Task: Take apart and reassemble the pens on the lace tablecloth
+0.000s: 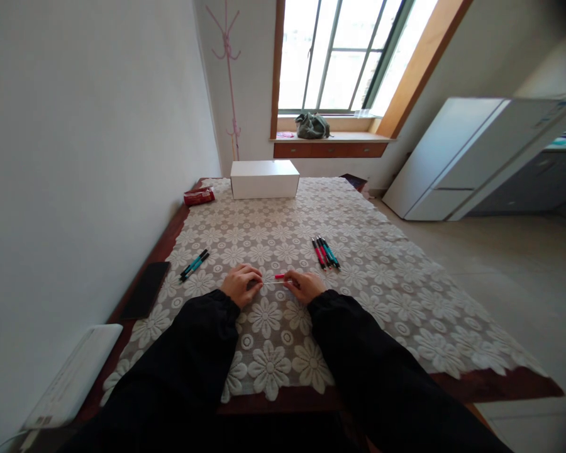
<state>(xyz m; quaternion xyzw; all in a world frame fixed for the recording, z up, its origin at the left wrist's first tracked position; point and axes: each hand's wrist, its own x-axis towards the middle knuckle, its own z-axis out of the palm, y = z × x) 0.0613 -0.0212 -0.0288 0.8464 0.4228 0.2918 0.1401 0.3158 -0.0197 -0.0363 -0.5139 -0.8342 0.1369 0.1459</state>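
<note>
Low over the tablecloth, my left hand (242, 284) pinches one end of a thin white pen refill (273, 282). The other end is at the pinched fingertips of my right hand (304, 286), so it spans level between both hands. Just behind it a short red pen barrel (279, 276) shows, its right end hidden by my right fingers; I cannot tell whether they touch it. To the right lie several red and teal pens (325, 253) side by side. Left of my left hand are teal and black pens (194, 265), slanting on the cloth.
A floral lace tablecloth (270, 368) covers the wooden table. At its far end stand a white box (265, 180) and a red packet (199, 196). Along the left edge lie a dark phone-like slab (147, 290) and a white device (75, 376) with a cable, by the wall.
</note>
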